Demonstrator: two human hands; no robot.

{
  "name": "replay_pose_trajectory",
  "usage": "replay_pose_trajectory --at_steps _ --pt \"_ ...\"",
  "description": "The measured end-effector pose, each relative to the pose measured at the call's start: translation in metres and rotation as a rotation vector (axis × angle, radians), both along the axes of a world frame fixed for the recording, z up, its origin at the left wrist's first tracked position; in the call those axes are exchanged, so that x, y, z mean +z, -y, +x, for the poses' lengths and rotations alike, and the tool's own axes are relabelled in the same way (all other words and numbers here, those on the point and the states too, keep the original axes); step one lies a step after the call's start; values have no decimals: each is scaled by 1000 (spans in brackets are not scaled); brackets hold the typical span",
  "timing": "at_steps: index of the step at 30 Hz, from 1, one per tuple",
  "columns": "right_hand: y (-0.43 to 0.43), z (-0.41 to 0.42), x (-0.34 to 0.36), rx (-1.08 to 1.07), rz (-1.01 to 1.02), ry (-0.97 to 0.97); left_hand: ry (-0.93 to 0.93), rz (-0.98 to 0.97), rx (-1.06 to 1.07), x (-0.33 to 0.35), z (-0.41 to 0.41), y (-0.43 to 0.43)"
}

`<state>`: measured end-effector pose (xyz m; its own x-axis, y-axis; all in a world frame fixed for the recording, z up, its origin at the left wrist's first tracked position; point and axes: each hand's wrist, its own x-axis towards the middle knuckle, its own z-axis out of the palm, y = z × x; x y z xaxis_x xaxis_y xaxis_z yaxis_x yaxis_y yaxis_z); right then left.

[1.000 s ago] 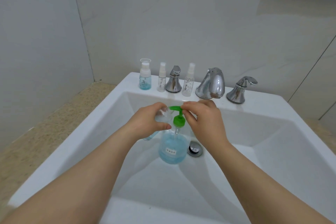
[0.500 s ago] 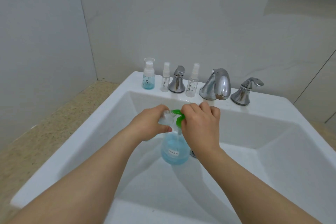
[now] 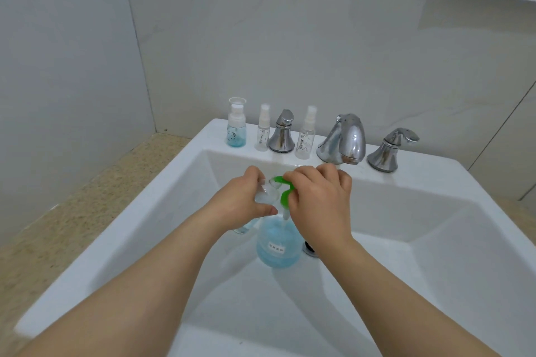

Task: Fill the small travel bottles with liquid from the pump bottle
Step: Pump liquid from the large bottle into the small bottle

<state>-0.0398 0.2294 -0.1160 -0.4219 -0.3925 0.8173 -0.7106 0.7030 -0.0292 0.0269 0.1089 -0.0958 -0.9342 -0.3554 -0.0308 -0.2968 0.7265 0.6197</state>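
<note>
Pumping looks to be the step in hand, going by the head view. At the centre of the frame the pump bottle [image 3: 278, 246] stands upright in the sink [image 3: 162, 211], blue liquid in its body, just left of the drain [image 3: 309, 248]. The right hand [image 3: 319, 203] lies over the green pump head [image 3: 285, 195], fingers curled round it, and the nozzle pokes out to the left. The left hand [image 3: 240, 203] grips a clear travel bottle [image 3: 266, 193], tilted, with its mouth up against the nozzle. Whether the nozzle sits inside the mouth I cannot tell, and no blue shows in this bottle.

On the ledge in the upper middle stands a capped bottle [image 3: 236, 130] with blue liquid low in it. Right of it, a left sprayer [image 3: 263, 132] and a right sprayer [image 3: 305, 136] flank a tap handle [image 3: 281, 133]; both look empty. So the task seems partly done.

The next move calls for a straight, steady press on the pump head, with the left hand holding the mouth squarely under the nozzle so that the liquid lands inside.
</note>
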Motion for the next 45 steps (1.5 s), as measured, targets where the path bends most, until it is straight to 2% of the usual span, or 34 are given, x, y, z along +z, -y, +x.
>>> replay_pose_trajectory --at_steps 8,17,28,34,40,45 --pt "7 7 -3 7 44 124 0 -13 -10 0 3 1" --pt "-2 0 3 15 -60 124 -32 4 6 1 2 -2" --pt "6 5 -4 -3 18 186 -2 -37 -13 -1 2 -2" --pt "2 6 -2 -16 19 142 -39 -7 9 0 2 -2" --pt "3 5 0 -13 -3 232 -66 8 1 1 1 -4" --pt "1 10 9 26 156 428 -24 -31 1 -1 1 -3"
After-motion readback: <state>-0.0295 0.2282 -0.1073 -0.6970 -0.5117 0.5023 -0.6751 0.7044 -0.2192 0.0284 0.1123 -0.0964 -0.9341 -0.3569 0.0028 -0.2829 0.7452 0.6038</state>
